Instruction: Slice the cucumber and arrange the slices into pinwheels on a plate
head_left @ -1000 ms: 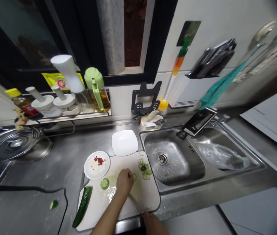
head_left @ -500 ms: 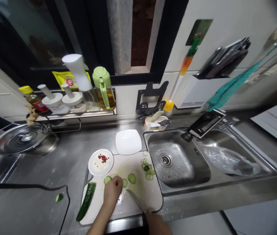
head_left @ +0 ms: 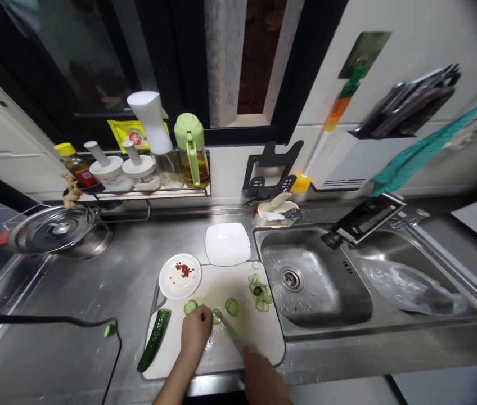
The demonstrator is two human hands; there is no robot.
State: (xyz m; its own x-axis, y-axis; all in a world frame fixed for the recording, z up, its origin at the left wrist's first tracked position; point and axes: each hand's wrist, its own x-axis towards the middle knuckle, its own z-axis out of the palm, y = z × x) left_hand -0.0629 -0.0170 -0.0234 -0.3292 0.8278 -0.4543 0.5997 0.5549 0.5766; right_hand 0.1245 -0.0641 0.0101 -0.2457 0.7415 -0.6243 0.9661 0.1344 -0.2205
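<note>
A white cutting board (head_left: pixel 259 337) lies on the steel counter left of the sink. My left hand (head_left: pixel 195 333) rests closed on the board, fingertips against a cucumber slice (head_left: pixel 216 316). My right hand (head_left: pixel 259 368) grips a knife (head_left: pixel 232 336) whose blade points up-left toward that slice. Two more round slices (head_left: pixel 232 306) lie beside it, and a heap of thin slices (head_left: pixel 259 292) sits near the board's right edge. A long cucumber piece (head_left: pixel 154 340) lies on the board's left side.
A round plate with red chilli bits (head_left: pixel 180 275) and a square white plate (head_left: pixel 227 243) sit behind the board. The sink (head_left: pixel 318 281) is at right, with a plastic bag in its second basin. A pot lid (head_left: pixel 55 229) and condiment bottles (head_left: pixel 154 146) stand at left. A cucumber end (head_left: pixel 109 331) lies on the counter.
My left hand drew back from the heap of slices to the middle of the board. Round slices now lie exposed, and my right hand brought the knife in toward them.
</note>
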